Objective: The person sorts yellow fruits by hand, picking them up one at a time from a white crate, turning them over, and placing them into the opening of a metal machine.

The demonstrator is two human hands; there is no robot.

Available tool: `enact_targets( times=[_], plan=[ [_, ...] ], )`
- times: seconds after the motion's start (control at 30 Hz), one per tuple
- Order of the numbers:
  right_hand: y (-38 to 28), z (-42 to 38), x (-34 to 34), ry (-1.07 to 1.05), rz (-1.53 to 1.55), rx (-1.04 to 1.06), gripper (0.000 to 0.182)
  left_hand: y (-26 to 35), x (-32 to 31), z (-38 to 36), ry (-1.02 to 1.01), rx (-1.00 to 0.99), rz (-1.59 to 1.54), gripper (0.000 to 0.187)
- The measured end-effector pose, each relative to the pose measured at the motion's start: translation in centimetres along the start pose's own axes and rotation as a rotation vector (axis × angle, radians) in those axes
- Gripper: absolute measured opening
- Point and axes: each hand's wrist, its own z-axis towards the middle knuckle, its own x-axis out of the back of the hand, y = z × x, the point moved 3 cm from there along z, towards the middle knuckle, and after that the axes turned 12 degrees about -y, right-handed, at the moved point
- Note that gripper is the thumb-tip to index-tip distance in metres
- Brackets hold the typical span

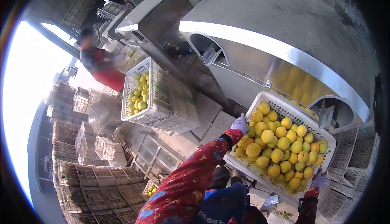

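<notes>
A white plastic crate (293,111) full of round yellow fruit (283,143), which look like peaches, is in front of me at the right. My left hand (239,125), in a pale glove, grips the crate's left end, with part of the fingers hidden by the rim. At the near right corner, my right hand (319,180), also gloved, is closed on the crate's edge. The crate sits tilted in view beside a large metal machine (248,80). What supports it from below is hidden.
Another fruit-filled crate (156,112) tops a stack to the left. Beyond it, a co-worker (99,61) stands by a further crate (136,57). Stacked crates (97,183) fill the lower left; more crates (349,159) stand at the right. A wooden pallet (156,151) lies between.
</notes>
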Motion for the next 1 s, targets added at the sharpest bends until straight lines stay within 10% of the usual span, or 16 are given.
enact_targets(
  times=[0.2,0.27,0.47,0.53,0.73,0.83,1.0],
  plan=[
    [-4.7,-2.6,-1.4,0.143,-0.042,0.106,0.045,1.0,0.3,0.9,0.093,-0.065,-0.022,0.058],
    [-8.5,-4.1,-1.2,0.156,-0.674,-0.016,0.056,3.2,1.4,0.4,0.062,-0.047,0.008,0.054],
    [-14.9,-13.3,-7.2,0.472,-1.224,0.234,0.068,1.9,1.4,0.2,0.074,-0.082,0.023,0.069],
    [-17.9,-16.6,-11.3,0.317,-1.22,0.659,0.066,1.0,0.9,1.3,0.074,-0.095,-0.001,0.072],
    [-18.8,-9.9,-21.3,-0.337,-1.466,0.637,0.06,6.4,1.5,-4.8,0.409,0.02,0.385,0.066],
    [-21.2,-11.6,-19.7,-0.526,-1.237,0.535,0.061,11.0,1.2,-9.5,0.221,-0.567,0.15,0.058],
    [-22.4,-16.1,-15.3,-0.641,-0.678,0.742,0.068,19.3,-6.3,-15.6,-0.547,-0.48,-0.873,0.043]
  ],
)
